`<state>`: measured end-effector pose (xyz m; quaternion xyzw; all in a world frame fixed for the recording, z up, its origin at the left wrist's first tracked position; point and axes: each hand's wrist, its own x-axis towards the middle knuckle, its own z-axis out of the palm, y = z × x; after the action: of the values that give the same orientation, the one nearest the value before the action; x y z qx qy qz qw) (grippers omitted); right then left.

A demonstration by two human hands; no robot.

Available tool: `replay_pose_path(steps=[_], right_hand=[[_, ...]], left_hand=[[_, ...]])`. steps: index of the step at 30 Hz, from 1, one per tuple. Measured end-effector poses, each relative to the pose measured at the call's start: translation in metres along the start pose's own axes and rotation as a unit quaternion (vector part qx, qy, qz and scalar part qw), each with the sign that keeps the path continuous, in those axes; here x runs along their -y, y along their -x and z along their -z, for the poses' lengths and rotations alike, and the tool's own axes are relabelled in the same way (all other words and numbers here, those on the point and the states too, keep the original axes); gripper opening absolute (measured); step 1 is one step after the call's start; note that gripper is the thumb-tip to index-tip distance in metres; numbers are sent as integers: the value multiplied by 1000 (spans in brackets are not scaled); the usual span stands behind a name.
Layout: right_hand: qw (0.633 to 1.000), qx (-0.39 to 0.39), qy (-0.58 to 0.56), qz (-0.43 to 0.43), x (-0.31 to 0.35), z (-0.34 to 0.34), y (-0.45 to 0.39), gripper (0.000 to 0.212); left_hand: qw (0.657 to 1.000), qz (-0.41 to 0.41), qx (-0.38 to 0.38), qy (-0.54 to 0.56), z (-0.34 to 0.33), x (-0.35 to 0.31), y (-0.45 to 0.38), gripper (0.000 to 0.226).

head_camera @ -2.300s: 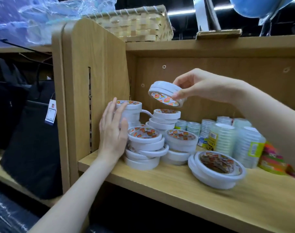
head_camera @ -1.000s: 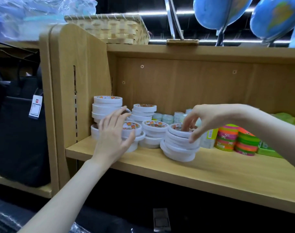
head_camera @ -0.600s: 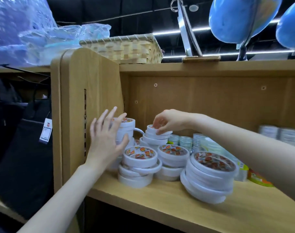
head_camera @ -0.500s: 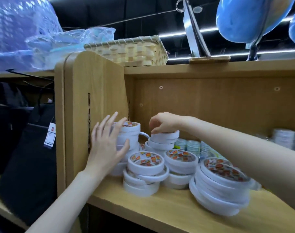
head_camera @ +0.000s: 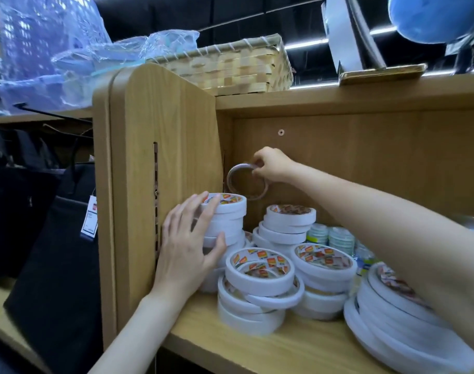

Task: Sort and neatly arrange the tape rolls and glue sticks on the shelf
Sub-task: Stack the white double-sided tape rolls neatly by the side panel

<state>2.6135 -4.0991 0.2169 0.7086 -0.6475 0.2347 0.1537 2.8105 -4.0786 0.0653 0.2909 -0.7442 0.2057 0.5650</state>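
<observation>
Several stacks of white tape rolls stand on the wooden shelf [head_camera: 246, 349]. My left hand [head_camera: 186, 247] rests with straight fingers against the tall back-left stack [head_camera: 226, 220] by the side panel. My right hand [head_camera: 271, 164] pinches a thin tape roll [head_camera: 245, 184], tilted on edge in the air above that stack. A front stack [head_camera: 258, 287] leans unevenly, a second front stack [head_camera: 325, 276] stands beside it, and a back stack [head_camera: 288, 224] is behind. A wide stack [head_camera: 397, 327] of larger rolls sits at the right, partly hidden by my right forearm.
Small clear tape rolls [head_camera: 330, 237] stand at the back of the shelf. A woven basket [head_camera: 230, 67] and plastic-wrapped goods [head_camera: 55, 58] sit on top. The shelf's side panel [head_camera: 160, 157] is at the left, with a dark tagged bag [head_camera: 55, 252] beyond it.
My right hand has left the back stack and lifted a thin roll up and left, above the tall stack. My left hand stays against the tall stack.
</observation>
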Motion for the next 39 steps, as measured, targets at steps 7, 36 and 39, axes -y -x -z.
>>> replay_pose_path(steps=[7,36,39], right_hand=[[990,-12,-140,-18,-14,83,57,21],[969,233,79,1,-13,19,73,43],[980,193,45,16,-12,21,71,43]], left_hand=[[1000,5,-7,9,3,-2,1,54],[1000,5,21,1,0,-6,3,58],[999,-20,30,10,-1,-6,2,57]])
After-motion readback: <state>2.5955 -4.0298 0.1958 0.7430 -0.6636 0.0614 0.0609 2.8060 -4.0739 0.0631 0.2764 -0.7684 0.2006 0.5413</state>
